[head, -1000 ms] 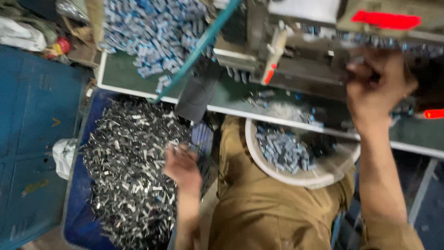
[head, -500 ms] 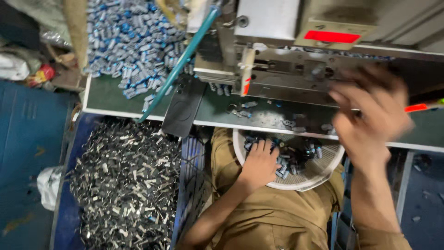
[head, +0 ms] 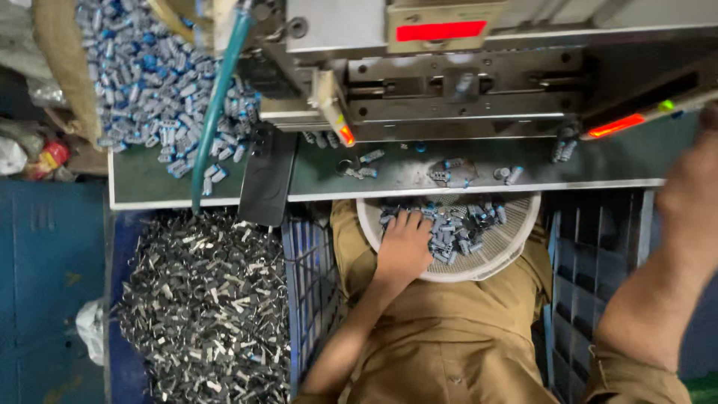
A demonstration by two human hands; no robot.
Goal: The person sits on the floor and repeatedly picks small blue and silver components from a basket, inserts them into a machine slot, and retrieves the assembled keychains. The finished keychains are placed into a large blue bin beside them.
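Left hand: the left hand (head: 404, 247) lies palm down in the white basket (head: 502, 254) on the person's lap, fingers spread and curled into the heap of small blue-grey parts (head: 456, 228); whether any part is pinched under the palm I cannot tell
Right hand: the right hand (head: 692, 194) is raised at the right edge near the bench (head: 149, 187), blurred; its grip cannot be told
Parts: most sit in the basket just below the bench edge; a few lie loose on the bench under the press machine (head: 449, 75)
Around: a bigger pile of blue parts (head: 142, 75) at the bench's far left, a teal hose (head: 213, 112) across it, a blue crate of dark metal clips (head: 202, 307) beside the left knee
Doing it well: in my judgement, gather only a few parts at a time and close the fingers fully, so none spill over the rim
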